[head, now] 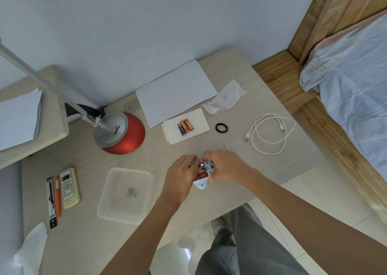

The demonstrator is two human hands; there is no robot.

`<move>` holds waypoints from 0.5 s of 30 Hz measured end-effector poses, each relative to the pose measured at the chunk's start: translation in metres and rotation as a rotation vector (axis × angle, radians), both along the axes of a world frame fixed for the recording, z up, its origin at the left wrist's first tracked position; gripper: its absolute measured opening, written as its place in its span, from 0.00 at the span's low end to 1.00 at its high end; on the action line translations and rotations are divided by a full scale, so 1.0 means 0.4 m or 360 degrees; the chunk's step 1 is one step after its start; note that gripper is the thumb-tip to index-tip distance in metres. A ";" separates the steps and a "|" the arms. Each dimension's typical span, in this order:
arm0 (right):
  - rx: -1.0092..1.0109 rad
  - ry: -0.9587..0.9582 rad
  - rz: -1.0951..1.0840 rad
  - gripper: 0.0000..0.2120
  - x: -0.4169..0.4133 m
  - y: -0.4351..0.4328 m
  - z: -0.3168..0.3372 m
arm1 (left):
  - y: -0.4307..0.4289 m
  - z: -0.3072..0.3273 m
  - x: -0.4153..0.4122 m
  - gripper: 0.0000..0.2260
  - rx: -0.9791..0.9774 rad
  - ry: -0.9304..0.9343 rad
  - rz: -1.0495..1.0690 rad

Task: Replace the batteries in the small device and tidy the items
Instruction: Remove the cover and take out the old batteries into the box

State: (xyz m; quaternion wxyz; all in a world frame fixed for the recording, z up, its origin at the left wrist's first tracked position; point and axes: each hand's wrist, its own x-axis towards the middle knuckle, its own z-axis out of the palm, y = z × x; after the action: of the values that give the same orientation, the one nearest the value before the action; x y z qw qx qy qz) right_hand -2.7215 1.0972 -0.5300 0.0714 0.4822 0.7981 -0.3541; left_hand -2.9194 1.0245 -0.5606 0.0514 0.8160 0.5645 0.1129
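At centre frame, left hand and right hand grip the device (red cells fitted, compartment open); batteries above await tidying.

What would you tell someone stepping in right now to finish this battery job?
Left hand and right hand both grip the small device.
Its compartment is open, with red batteries inside; whether all are seated, I cannot tell.
Three loose batteries lie on the tissue further back.
Left: close the device, then tidy; the clear tub beside the left hand may serve.
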 end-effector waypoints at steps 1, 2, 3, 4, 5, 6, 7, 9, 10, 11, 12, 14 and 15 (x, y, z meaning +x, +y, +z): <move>0.0006 0.0004 -0.0003 0.26 0.001 0.000 -0.001 | 0.002 -0.004 0.002 0.15 0.0004 0.0010 -0.0011; 0.0009 0.0009 -0.0009 0.26 0.002 0.000 -0.002 | 0.005 -0.009 0.002 0.16 0.0011 0.0021 -0.0029; 0.0007 0.0015 -0.0019 0.25 0.003 -0.001 -0.004 | 0.005 -0.015 0.002 0.18 0.0012 0.0032 -0.0051; 0.0006 0.0021 -0.0029 0.25 0.004 -0.001 -0.005 | 0.005 -0.018 0.002 0.19 0.0009 0.0039 -0.0073; 0.0006 0.0025 -0.0038 0.24 0.006 -0.002 -0.005 | 0.004 -0.020 0.001 0.20 0.0006 0.0045 -0.0093; 0.0007 0.0027 -0.0041 0.24 0.006 -0.002 -0.005 | 0.004 -0.020 0.001 0.20 0.0012 0.0047 -0.0109; 0.0007 0.0029 -0.0044 0.24 0.007 -0.003 -0.004 | 0.003 -0.021 0.001 0.20 0.0016 0.0039 -0.0119; 0.0001 0.0047 -0.0054 0.23 0.007 -0.003 -0.002 | 0.004 -0.018 0.001 0.20 0.0035 -0.0007 -0.0105; -0.0004 0.0053 -0.0054 0.24 0.007 -0.003 -0.002 | 0.003 -0.017 0.002 0.19 0.0054 -0.0044 -0.0092; -0.0005 0.0051 -0.0049 0.25 0.007 -0.003 -0.001 | 0.002 -0.013 0.003 0.17 0.0073 -0.0091 -0.0080; -0.0004 0.0052 -0.0047 0.26 0.006 -0.003 -0.002 | -0.001 -0.006 0.004 0.16 0.0087 -0.0149 -0.0066; 0.0002 0.0052 -0.0045 0.26 0.007 -0.005 -0.003 | -0.015 0.020 0.009 0.19 0.0099 -0.0293 -0.0015; 0.0004 0.0048 -0.0047 0.26 0.008 -0.006 -0.004 | -0.024 0.038 0.011 0.24 0.0102 -0.0366 0.0026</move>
State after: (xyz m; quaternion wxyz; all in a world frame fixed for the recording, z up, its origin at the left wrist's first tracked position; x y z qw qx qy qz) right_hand -2.7183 1.0947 -0.5315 0.0537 0.4886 0.7923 -0.3613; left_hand -2.9149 1.0149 -0.5456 0.0889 0.7942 0.5577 0.2242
